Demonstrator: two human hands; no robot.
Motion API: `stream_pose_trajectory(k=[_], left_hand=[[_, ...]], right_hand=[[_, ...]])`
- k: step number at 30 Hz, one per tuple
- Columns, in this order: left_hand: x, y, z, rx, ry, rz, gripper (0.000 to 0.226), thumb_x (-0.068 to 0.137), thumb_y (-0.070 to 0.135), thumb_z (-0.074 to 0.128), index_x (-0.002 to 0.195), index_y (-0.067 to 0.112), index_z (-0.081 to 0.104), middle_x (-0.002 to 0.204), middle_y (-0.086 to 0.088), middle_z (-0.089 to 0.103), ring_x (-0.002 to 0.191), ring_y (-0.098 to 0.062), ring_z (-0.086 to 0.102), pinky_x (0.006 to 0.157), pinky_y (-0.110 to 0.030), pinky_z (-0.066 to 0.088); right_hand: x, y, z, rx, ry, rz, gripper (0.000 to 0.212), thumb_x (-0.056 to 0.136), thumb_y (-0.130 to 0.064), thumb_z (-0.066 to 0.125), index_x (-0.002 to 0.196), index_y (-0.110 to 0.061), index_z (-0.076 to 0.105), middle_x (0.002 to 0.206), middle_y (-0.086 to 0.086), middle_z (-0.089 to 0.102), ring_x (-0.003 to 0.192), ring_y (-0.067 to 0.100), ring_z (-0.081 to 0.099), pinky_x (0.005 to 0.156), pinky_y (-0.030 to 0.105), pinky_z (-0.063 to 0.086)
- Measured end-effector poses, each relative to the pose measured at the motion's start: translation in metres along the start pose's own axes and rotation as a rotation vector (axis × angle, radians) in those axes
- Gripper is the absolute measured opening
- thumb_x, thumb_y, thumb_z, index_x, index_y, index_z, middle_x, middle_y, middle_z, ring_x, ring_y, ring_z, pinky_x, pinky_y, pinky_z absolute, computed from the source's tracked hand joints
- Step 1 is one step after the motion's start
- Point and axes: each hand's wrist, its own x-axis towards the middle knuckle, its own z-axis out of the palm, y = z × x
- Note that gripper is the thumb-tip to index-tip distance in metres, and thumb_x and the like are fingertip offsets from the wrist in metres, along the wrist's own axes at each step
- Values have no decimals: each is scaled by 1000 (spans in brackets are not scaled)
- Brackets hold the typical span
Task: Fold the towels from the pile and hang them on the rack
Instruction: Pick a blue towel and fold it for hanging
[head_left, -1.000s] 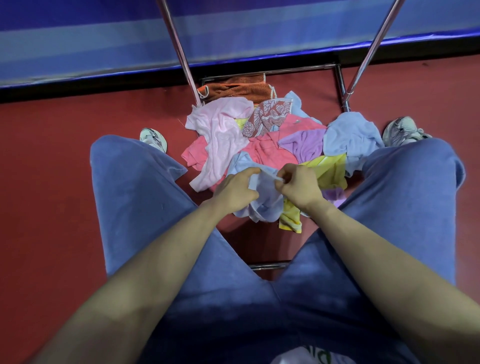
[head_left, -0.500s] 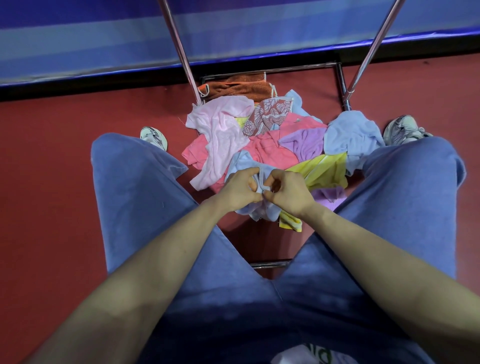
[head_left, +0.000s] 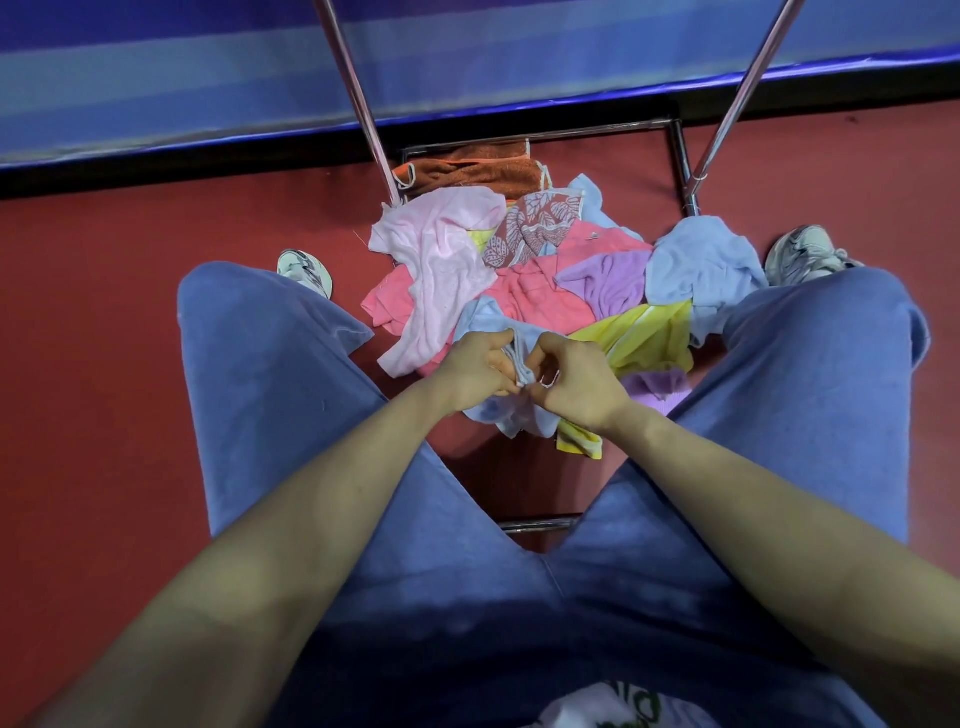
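A pile of towels (head_left: 524, 291) lies on the red floor between my knees: pink, purple, yellow, light blue and a leaf-patterned one. Both hands hold one light blue towel (head_left: 496, 415) just above the pile's near edge. My left hand (head_left: 475, 371) grips a bunched edge of it, and my right hand (head_left: 576, 382) pinches the same edge right beside it, the fingertips almost touching. The rest of that towel hangs below my hands. The metal rack (head_left: 363, 104) rises from its floor frame behind the pile; its upper bars are out of view.
An orange towel (head_left: 467, 171) lies folded over the rack's far base bar. A second rack pole (head_left: 748, 88) slants up at right. My shoes (head_left: 802, 254) flank the pile. A blue striped wall panel (head_left: 156, 78) borders the floor behind.
My hands have drawn together along the light blue towel's edge, from slightly apart to nearly touching, gathering the cloth between them. The pile has not moved.
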Motion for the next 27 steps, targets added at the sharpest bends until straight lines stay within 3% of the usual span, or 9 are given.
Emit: stream_pose_trajectory(k=[2,6,10,12,14,16,19,24,27], left_hand=[[-1,1,1,-66,12,-37,49,79,-21,54,82,28,48,84,-19,63,85,-29,61,84,-45,50],[-4,7,1,-73,34,-73,28,61,8,61,77,29,53,90,-21,65,85,-22,58,80,-37,46],[-2,4,-1,-34,32,-81,30,77,-8,60,85,21,62,107,-23,71,94,-19,61,82,-29,47],[-1,4,-1,-15,20,-90,32,79,-10,55,94,16,64,105,-16,69,100,-22,62,86,-33,48],[-1,4,-1,8,23,-104,28,81,-7,57,92,18,65,100,-9,64,98,-22,61,84,-32,47],[1,1,-2,244,110,-110,34,83,5,60,110,24,69,101,-3,67,96,-22,64,85,-32,50],[-2,-5,-7,872,260,-51,42,89,22,55,124,43,64,113,3,69,106,-24,63,91,-37,48],[8,6,-15,1120,300,197,25,95,34,56,116,34,68,119,4,62,112,-24,55,93,-39,41],[12,22,-26,1022,285,366,16,88,24,62,101,20,68,105,0,67,101,-27,59,86,-39,44]], right_hand=[[0,1,1,-13,-8,-16,20,67,-7,76,78,-10,59,68,-3,63,62,15,59,60,26,46],[1,6,3,-99,-37,-54,27,70,-17,79,81,-12,55,68,-3,61,62,18,57,59,35,46],[2,9,5,-182,-51,-91,25,76,-19,72,83,-18,49,72,-1,62,65,21,58,61,41,50],[2,9,5,-189,-51,-83,21,78,-21,70,83,-17,50,72,0,63,65,23,59,61,41,50],[2,10,6,-187,-42,-52,19,78,-22,68,83,-12,54,71,2,65,65,26,60,61,41,50],[4,12,6,-198,-27,-16,17,76,-20,68,83,-10,57,71,4,66,66,28,60,62,42,50],[8,14,2,-223,-5,14,16,72,-19,66,83,-10,59,70,4,67,66,30,62,63,42,52],[13,9,-17,-210,35,-10,16,70,-17,66,83,-12,59,65,1,64,62,27,61,61,40,52],[22,-5,-45,-201,65,-68,13,70,-15,67,79,-13,58,64,-2,63,61,23,61,63,39,52]])
